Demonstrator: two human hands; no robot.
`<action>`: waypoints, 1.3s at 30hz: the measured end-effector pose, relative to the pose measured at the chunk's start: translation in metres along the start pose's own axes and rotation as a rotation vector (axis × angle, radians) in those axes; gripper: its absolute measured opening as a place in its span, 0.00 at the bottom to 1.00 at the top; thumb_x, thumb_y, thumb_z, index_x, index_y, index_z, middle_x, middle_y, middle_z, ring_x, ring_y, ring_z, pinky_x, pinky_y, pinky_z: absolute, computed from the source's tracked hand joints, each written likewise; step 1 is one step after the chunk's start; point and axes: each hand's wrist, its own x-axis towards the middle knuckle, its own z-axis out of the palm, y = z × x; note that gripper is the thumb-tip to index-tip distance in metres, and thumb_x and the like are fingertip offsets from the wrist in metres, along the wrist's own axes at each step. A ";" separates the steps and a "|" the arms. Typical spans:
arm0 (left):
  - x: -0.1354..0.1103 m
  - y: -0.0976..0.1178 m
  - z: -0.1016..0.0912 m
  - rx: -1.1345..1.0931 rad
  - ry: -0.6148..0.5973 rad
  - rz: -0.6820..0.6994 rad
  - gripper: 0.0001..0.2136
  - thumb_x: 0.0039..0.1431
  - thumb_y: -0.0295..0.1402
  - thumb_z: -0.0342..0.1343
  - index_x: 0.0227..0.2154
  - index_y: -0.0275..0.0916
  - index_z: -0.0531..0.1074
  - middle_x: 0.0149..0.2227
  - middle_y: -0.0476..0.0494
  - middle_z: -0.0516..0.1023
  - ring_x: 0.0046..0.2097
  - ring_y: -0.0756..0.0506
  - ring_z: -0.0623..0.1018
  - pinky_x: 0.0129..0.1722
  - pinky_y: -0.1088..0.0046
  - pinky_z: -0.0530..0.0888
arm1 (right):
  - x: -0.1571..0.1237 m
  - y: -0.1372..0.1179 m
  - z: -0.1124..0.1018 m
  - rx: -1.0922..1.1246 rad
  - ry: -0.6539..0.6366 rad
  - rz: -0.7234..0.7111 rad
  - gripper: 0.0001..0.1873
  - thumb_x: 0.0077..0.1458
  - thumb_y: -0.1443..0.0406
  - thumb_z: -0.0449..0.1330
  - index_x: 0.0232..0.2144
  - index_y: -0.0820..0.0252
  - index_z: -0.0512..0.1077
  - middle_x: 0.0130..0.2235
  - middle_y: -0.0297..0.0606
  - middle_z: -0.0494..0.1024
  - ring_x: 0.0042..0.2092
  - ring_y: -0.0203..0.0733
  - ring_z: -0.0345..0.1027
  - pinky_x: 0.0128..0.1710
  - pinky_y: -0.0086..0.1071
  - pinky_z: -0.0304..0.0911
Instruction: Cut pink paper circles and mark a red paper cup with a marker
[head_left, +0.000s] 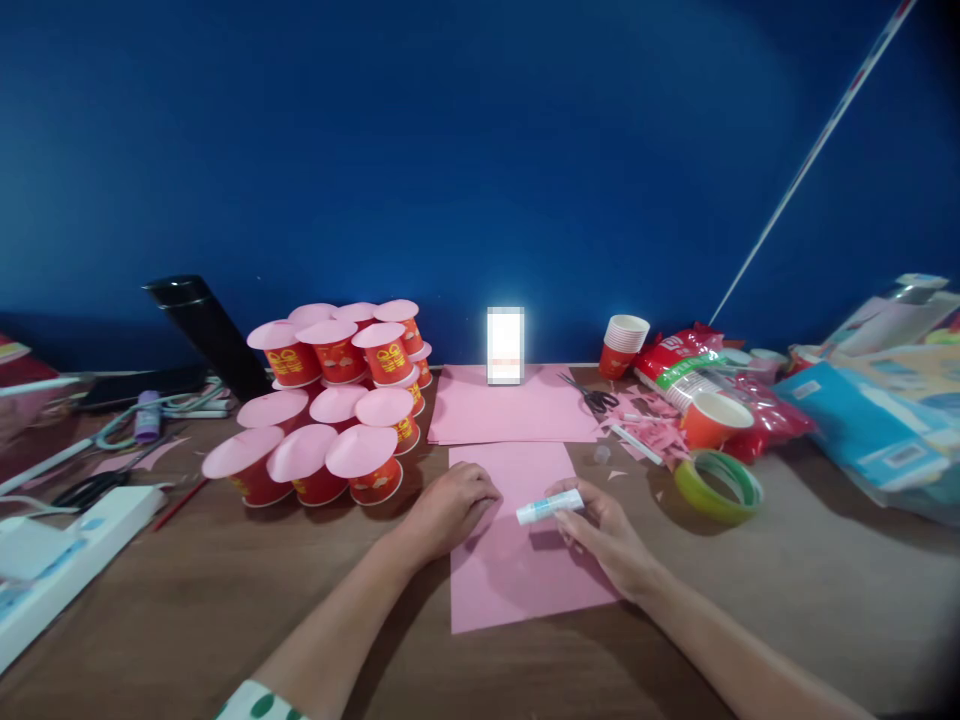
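A pink paper sheet lies on the brown table in front of me. My left hand rests on the sheet's left edge with its fingers curled and pressed down on the paper. My right hand is over the sheet's right side, closed around a white glue stick that lies sideways and points left. More pink sheets lie behind it.
A pile of red paper cups with pink paper lids stands at the left. Scissors, a stack of cups, an open orange cup, a green tape roll and pink scraps lie at the right. A lit phone leans on the blue wall.
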 end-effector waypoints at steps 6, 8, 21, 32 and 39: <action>0.000 -0.001 0.000 0.005 0.002 0.021 0.10 0.62 0.30 0.50 0.37 0.40 0.77 0.38 0.43 0.76 0.43 0.46 0.72 0.44 0.70 0.70 | 0.001 0.000 -0.001 0.012 -0.004 -0.007 0.18 0.48 0.53 0.65 0.36 0.60 0.70 0.21 0.26 0.63 0.22 0.29 0.53 0.21 0.23 0.51; 0.000 -0.001 0.000 -0.001 0.003 0.034 0.09 0.62 0.30 0.50 0.36 0.40 0.77 0.38 0.43 0.76 0.43 0.46 0.73 0.45 0.69 0.70 | 0.001 0.002 -0.002 0.018 -0.016 0.000 0.19 0.49 0.52 0.65 0.35 0.60 0.70 0.21 0.26 0.63 0.22 0.29 0.53 0.20 0.23 0.51; 0.001 0.001 -0.001 -0.003 0.011 0.037 0.09 0.62 0.30 0.51 0.36 0.40 0.77 0.38 0.43 0.77 0.42 0.46 0.73 0.43 0.69 0.70 | 0.002 0.007 -0.005 0.079 -0.016 -0.045 0.18 0.51 0.52 0.64 0.35 0.60 0.70 0.20 0.26 0.64 0.21 0.27 0.53 0.18 0.22 0.50; 0.002 0.005 -0.002 -0.013 0.033 0.055 0.10 0.62 0.29 0.50 0.36 0.40 0.78 0.37 0.43 0.78 0.42 0.46 0.74 0.44 0.68 0.70 | 0.004 0.006 -0.012 0.131 0.095 -0.068 0.19 0.47 0.52 0.66 0.33 0.60 0.70 0.20 0.27 0.66 0.21 0.29 0.56 0.19 0.23 0.52; 0.001 0.002 0.000 -0.025 0.053 0.058 0.09 0.62 0.30 0.51 0.35 0.40 0.78 0.37 0.43 0.78 0.42 0.46 0.74 0.44 0.69 0.70 | 0.002 0.005 -0.011 0.106 0.073 -0.054 0.18 0.49 0.53 0.66 0.32 0.60 0.70 0.21 0.28 0.66 0.21 0.29 0.56 0.19 0.23 0.52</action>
